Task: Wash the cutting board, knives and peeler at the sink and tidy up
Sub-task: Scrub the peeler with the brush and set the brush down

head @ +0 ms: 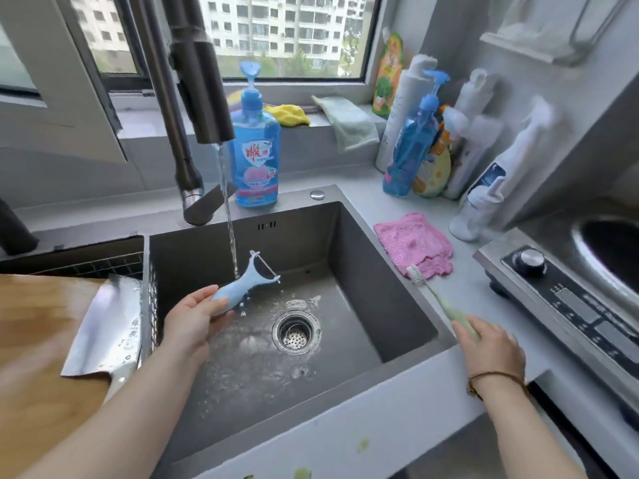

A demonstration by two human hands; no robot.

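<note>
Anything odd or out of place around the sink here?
Green scraps lie on the front edge of the counter, unwiped. The wet cleaver lies flat at the edge of the cutting board nearest the sink, close to the left hand holding the peeler. The right hand grips a toothbrush, an unusual tool for dishes. Nothing looks damaged.

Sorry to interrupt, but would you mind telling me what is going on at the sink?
A person is washing up. The left hand holds a blue peeler under the running tap, over the sink. The right hand grips a green toothbrush at the sink's right edge, its bristles near a pink cloth. A wet cleaver lies on the wooden cutting board at the left.
</note>
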